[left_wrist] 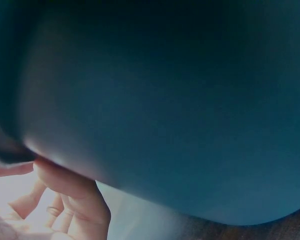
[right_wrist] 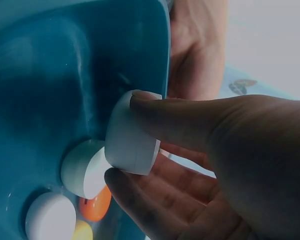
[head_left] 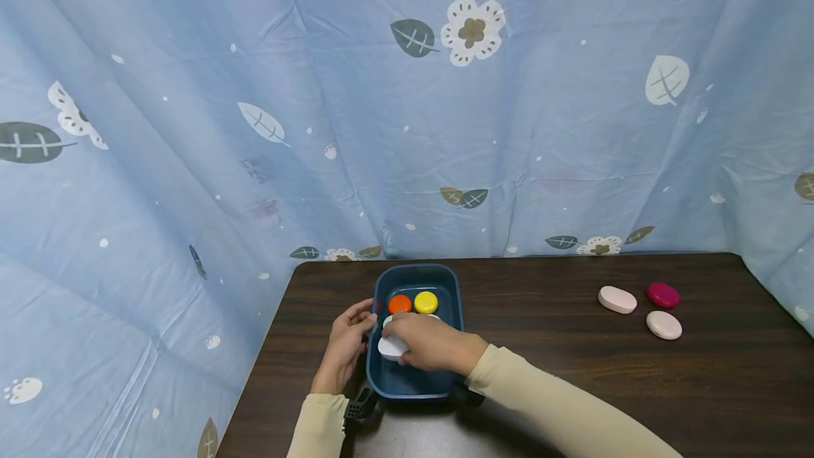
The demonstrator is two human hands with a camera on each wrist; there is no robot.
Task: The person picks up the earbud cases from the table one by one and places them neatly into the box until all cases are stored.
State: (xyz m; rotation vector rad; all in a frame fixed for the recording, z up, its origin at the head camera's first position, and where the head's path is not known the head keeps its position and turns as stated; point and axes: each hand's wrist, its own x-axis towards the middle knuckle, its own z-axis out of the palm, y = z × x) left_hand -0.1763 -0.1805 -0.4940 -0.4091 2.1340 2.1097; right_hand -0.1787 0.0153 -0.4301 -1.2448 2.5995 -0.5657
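Note:
A deep blue rectangular bin (head_left: 416, 391) stands on the dark table. In it my right hand (head_left: 435, 342) pinches a smooth white oval piece (right_wrist: 130, 135) between thumb and fingers, tilted on its side near the bin wall. Beneath that hand lie an orange disc (head_left: 400, 304), a yellow disc (head_left: 426, 302), a pale greenish-white piece (right_wrist: 80, 170) and a white rounded piece (right_wrist: 51, 217). At the bin's left side my left hand (head_left: 346, 345) holds the rim, its fingers curled against the outer wall (left_wrist: 165, 150).
To the right on the dark wood table (head_left: 540, 359) lie a pale pink oval piece (head_left: 617, 300), a magenta disc (head_left: 663, 295) and a cream round piece (head_left: 664, 325). A blue patterned curtain (head_left: 407, 126) hangs behind the table and along its left side.

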